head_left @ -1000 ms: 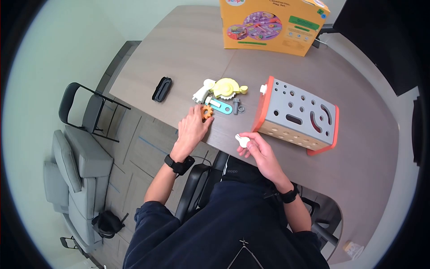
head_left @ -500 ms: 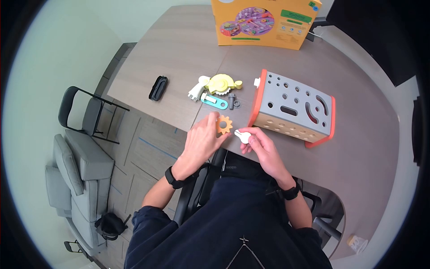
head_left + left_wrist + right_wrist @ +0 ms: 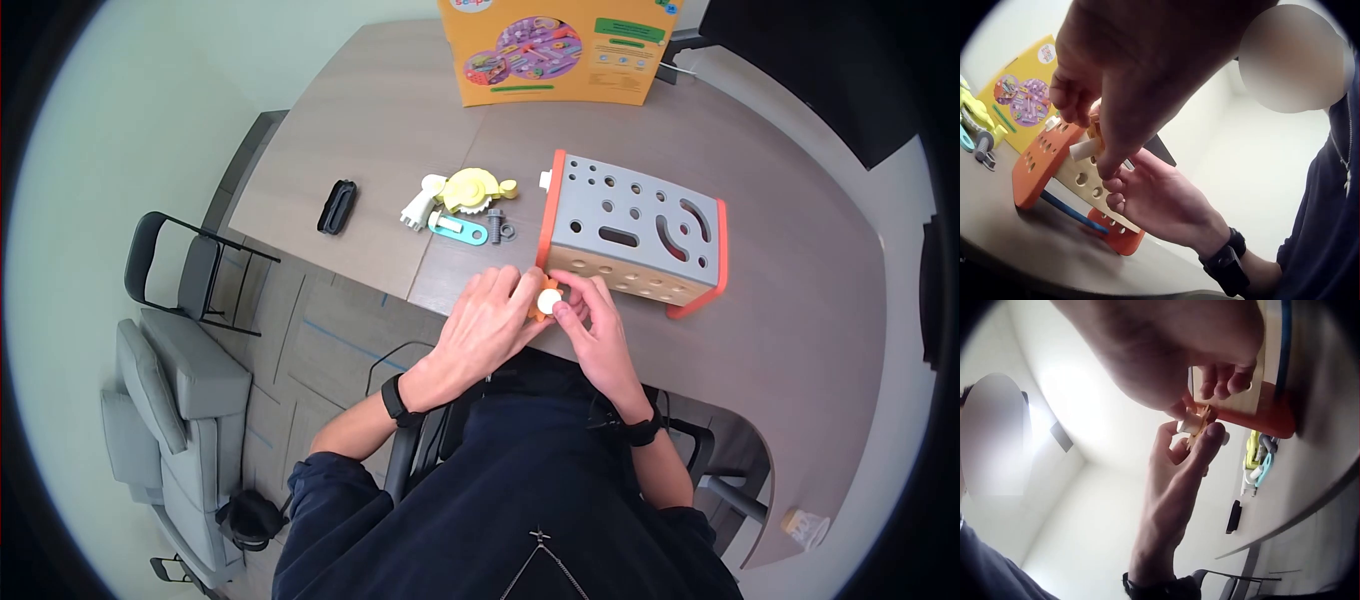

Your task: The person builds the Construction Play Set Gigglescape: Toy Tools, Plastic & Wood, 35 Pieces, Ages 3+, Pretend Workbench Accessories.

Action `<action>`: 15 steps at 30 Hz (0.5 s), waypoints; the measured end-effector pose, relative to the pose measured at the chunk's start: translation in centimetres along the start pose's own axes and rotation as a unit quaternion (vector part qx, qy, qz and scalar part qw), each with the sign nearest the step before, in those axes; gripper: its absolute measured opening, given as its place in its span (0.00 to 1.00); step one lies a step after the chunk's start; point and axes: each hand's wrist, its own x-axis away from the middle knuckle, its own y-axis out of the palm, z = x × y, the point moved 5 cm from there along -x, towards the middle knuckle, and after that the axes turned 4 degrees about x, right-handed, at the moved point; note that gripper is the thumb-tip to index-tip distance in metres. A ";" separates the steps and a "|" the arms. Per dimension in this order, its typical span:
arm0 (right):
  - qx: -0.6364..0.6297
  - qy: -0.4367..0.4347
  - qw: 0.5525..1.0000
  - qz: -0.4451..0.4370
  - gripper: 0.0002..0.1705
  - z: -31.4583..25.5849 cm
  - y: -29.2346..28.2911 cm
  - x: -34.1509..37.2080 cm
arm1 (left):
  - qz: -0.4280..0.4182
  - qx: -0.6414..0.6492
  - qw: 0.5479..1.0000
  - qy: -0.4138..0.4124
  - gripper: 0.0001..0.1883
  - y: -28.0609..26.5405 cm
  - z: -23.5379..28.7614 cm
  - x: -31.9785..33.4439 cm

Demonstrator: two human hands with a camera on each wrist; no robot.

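Note:
In the head view my left hand holds an orange toy gear by its toothed edge, over the table's front edge. A white peg with a round head sits in the gear's hole, and my right hand pinches that head between thumb and fingers. The peg's shaft sticks out past the gear in the left wrist view. The right wrist view shows the thumb of the left hand against the gear. Fingers hide part of the gear.
A grey-topped toy toolbox with holes and red ends stands just beyond the hands. Left of it lie a yellow toy saw, a turquoise strip and a grey bolt. A black case and yellow box sit farther off.
My left hand has lifted the orange gear off the table and carried it right to my right hand. The white peg now passes through the gear's hole.

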 end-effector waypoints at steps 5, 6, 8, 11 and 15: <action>-0.193 0.085 0.976 -0.046 0.27 1.9 0.1 0.8 | 0.000 0.034 0.997 0.062 0.30 0.8 1.1 -0.1; -0.244 0.098 0.963 -0.059 0.27 2.4 0.2 1.1 | 0.001 0.042 0.996 0.075 0.30 1.0 1.3 -0.2; -0.269 0.098 0.957 -0.053 0.25 2.5 -0.6 1.8 | -0.002 0.012 0.994 0.108 0.30 1.4 1.8 -0.5; -0.236 0.091 0.967 -0.019 0.22 2.8 -1.9 2.8 | -0.022 -0.001 0.991 0.134 0.32 1.2 2.8 -1.4; -0.152 0.053 0.986 0.045 0.21 3.1 -3.3 3.4 | -0.002 -0.010 0.986 0.167 0.38 0.6 3.2 -3.2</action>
